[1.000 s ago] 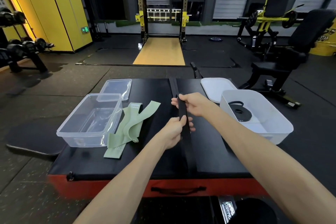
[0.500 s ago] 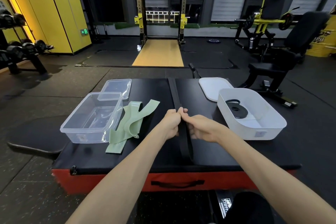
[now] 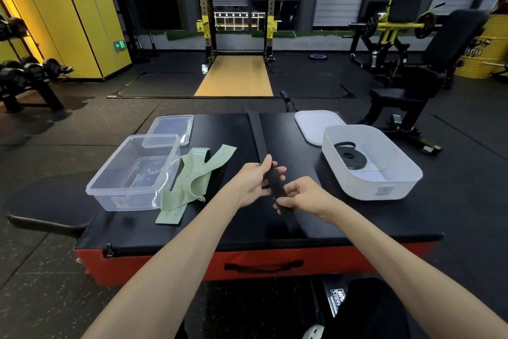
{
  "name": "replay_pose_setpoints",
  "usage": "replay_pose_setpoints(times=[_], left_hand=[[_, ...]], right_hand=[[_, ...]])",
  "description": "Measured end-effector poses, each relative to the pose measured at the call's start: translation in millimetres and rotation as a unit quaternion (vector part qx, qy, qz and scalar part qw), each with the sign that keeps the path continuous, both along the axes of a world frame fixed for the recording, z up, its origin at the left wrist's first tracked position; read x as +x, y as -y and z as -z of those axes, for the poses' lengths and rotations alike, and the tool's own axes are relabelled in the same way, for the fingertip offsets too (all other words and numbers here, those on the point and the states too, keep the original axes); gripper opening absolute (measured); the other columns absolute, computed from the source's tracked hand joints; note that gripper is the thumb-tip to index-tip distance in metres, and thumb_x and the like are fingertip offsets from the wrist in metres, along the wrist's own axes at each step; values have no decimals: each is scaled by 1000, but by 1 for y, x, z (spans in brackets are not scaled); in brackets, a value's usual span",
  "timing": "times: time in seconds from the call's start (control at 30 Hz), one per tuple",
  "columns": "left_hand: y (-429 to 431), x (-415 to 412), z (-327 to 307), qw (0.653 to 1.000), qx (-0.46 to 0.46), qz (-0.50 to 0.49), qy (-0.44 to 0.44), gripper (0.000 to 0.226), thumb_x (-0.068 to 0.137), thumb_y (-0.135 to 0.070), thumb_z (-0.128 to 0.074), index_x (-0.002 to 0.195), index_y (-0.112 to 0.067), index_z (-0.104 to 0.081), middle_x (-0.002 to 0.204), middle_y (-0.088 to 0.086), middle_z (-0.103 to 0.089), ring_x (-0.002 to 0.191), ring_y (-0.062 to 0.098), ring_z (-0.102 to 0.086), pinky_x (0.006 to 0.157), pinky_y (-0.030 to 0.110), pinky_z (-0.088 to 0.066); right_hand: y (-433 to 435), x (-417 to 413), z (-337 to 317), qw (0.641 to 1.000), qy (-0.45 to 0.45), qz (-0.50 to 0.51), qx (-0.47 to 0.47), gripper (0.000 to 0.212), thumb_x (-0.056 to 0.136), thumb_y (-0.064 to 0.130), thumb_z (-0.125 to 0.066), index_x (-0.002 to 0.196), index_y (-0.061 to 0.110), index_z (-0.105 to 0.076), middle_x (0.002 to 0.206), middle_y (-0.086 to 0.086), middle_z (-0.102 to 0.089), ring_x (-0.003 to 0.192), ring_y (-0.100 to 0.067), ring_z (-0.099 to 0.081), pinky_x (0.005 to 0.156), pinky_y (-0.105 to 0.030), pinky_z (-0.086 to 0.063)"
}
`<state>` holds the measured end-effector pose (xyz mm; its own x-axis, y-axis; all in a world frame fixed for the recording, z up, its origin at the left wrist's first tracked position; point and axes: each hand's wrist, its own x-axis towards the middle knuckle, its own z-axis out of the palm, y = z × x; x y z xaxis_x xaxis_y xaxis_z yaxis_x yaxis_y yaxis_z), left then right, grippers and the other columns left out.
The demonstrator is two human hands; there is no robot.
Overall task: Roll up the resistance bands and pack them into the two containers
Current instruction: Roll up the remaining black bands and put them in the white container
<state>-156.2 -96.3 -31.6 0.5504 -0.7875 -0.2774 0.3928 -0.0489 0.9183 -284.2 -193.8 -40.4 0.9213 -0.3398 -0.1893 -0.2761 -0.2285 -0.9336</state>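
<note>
left hand (image 3: pixel 254 182) grips flat black resistance band (image 3: pixel 275 184), far end | right hand (image 3: pixel 301 197) pinches it nearer | both beside each other, mid-mat

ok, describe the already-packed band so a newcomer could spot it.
On the black-topped box, find the white tub at right. Inside lies a coiled black band. Only it is rolled and boxed: the green bands lie loose, left hand and right hand hold the other black band.
</note>
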Motion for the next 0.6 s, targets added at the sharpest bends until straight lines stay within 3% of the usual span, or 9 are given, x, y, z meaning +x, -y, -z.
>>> replay_pose_setpoints(times=[0.13, 0.23, 0.33, 0.4, 0.47, 0.53, 0.6], left_hand=[[-7, 1, 5, 1000, -3, -21, 23, 18, 101, -24, -45, 103, -8, -54, 83, 5, -67, 82, 22, -68, 80, 42, -55], [-9, 1, 9, 998, -6, -50, 27, 14, 102, -20, -44, 100, -9, -52, 76, 3, -62, 77, 21, -67, 75, 39, -55], [-11, -1, 11, 997, -19, -72, 10, 13, 102, -19, -42, 100, -9, -49, 75, 3, -58, 76, 20, -66, 72, 38, -55], [-10, -2, 12, 996, -27, -85, -8, 12, 102, -19, -41, 99, -9, -48, 75, 3, -56, 77, 21, -65, 73, 38, -54], [-11, -2, 12, 995, -34, -89, -31, 12, 103, -18, -40, 100, -9, -47, 76, 4, -55, 79, 22, -65, 76, 40, -54], [-13, -2, 13, 994, -39, -84, -56, 12, 103, -19, -39, 103, -9, -45, 77, 5, -56, 80, 22, -66, 76, 41, -54], [-16, -4, 16, 992, -39, -79, -91, 12, 104, -20, -37, 103, -10, -45, 78, 5, -57, 81, 24, -67, 74, 40, -54]], right_hand=[[3, -4, 12, 998, 0, -17, -60, 16, 85, 10, -68, 89, -6, -67, 87, -16, -73, 81, -16, -67, 92, -41, -51], [5, -11, 12, 996, -35, -56, -67, 24, 82, 31, -73, 95, 11, -71, 94, -6, -73, 84, -7, -62, 81, -30, -49], [9, -18, 7, 992, -71, -84, -55, 25, 84, 24, -72, 107, 13, -69, 102, -5, -73, 88, -7, -65, 75, -22, -49], [13, -20, 7, 992, -64, -90, -69, 29, 81, 13, -73, 110, 11, -68, 101, -4, -73, 91, -11, -68, 80, -22, -53], [17, -20, 6, 987, -51, -84, -128, 26, 79, 7, -73, 104, 11, -71, 95, 1, -74, 91, -11, -69, 84, -22, -53], [23, -19, 3, 969, -42, -68, -232, 15, 79, 8, -69, 91, 15, -74, 76, 12, -72, 75, -1, -66, 76, -16, -50], [27, -18, 1, 934, -37, -58, -351, 13, 82, 9, -65, 87, 17, -73, 65, 12, -64, 63, 0, -57, 67, -19, -46]])
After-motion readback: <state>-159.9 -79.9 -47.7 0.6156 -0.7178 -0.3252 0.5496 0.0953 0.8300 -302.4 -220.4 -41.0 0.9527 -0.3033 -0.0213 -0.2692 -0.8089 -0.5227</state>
